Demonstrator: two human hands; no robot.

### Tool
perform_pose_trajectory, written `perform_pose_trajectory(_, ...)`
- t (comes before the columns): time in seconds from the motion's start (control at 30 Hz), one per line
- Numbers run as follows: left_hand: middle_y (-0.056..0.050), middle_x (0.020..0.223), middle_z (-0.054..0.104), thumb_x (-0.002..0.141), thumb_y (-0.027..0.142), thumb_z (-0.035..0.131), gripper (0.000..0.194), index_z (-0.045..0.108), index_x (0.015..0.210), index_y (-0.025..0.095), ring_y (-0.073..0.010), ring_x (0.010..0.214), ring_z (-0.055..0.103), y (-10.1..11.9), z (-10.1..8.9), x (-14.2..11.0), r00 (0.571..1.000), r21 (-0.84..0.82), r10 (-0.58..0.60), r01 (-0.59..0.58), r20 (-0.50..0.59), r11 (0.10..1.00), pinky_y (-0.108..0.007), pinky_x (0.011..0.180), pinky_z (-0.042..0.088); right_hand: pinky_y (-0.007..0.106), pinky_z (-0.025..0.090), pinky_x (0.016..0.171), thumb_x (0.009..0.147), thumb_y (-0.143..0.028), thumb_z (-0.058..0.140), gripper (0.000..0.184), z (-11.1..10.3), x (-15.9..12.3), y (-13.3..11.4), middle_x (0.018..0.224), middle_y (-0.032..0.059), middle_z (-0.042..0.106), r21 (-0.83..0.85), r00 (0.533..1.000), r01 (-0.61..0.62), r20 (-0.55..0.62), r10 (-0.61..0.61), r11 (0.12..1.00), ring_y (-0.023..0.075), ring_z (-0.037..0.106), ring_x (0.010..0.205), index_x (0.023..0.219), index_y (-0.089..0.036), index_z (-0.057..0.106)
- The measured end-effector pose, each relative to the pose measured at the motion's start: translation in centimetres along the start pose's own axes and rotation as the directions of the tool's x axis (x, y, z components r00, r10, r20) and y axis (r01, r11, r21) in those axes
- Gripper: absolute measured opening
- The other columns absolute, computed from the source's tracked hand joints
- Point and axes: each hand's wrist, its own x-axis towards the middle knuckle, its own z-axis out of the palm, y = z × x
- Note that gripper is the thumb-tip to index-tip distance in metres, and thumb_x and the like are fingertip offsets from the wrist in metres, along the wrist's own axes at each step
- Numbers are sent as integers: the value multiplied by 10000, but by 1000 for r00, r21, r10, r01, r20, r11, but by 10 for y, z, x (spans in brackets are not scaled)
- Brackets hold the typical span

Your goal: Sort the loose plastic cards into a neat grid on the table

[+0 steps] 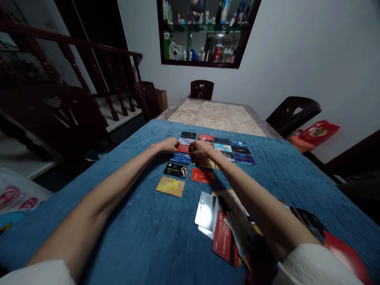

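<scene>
A red card [183, 148] lies in the left column of cards on the blue cloth. My left hand [170, 145] has its fingers closed at the card's left edge. At the opposite edge, my right hand [201, 149] is closed with its fingertips on the same card, covering parts of neighbouring cards. Nearer to me in that column are a blue card [180, 158], a black VIP card [175, 170] and a gold card [170, 186]. Another red card [202, 175] sits below my right hand. Farther off is a black card [189, 134] at the column's top.
A loose pile with a silver card [205, 211] and a red card [223, 239] lies under my right forearm. The blue cloth [133, 221] covers the near table; a patterned tabletop [216, 113] shows beyond. Dark chairs [202, 89] stand around it.
</scene>
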Motion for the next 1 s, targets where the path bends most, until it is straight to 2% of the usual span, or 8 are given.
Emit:
perform_pose_trajectory(0.2, -20, 700, 671, 693, 223, 564, 162, 685, 766, 144, -155, 638, 569, -2, 1, 1, 1000, 9, -14, 14, -18, 1000, -214, 586, 404, 289, 443, 850, 860, -322, 607, 297, -4, -7, -1, 1126, 69, 724, -8, 1000, 16, 13, -16, 1000, 240, 622, 1042, 1127, -246, 715)
perform_pose_trajectory(0.33, -20, 754, 695, 715, 229, 555, 227, 699, 867, 139, -162, 673, 601, -3, 0, -3, 1000, 7, -12, 12, -28, 1000, -207, 613, 427, 325, 451, 844, 873, -319, 580, 355, -11, -15, -1, 1162, 97, 710, -11, 1000, 7, -2, -7, 1000, 276, 604, 1074, 1202, -230, 679)
perform_pose_trajectory(0.5, -49, 851, 718, 752, 203, 515, 312, 698, 993, 123, -186, 763, 639, -4, 2, -6, 995, 18, -33, 35, -94, 999, -220, 696, 471, 371, 420, 907, 859, -265, 595, 412, -18, -30, 6, 1194, 68, 703, -10, 1000, 18, -22, -18, 1000, 292, 543, 1135, 1267, -258, 646)
perform_pose_trajectory(0.77, -123, 1040, 674, 837, 217, 456, 374, 676, 1116, 101, -244, 975, 616, 3, 15, -13, 961, 68, -66, 87, -269, 994, -319, 899, 485, 356, 378, 824, 871, -259, 580, 314, -17, -73, 27, 1157, 76, 705, -17, 997, 16, -79, -18, 1000, 305, 486, 1130, 1161, -231, 698)
perform_pose_trajectory(1.0, -134, 1039, 649, 861, 197, 471, 320, 692, 1079, 118, -254, 997, 582, 31, 21, -29, 925, 38, -25, 43, -379, 998, -368, 929, 474, 337, 339, 793, 889, -239, 566, 280, -7, -120, 35, 1141, 82, 694, -1, 990, 28, -135, -28, 1000, 282, 481, 1132, 1133, -235, 705)
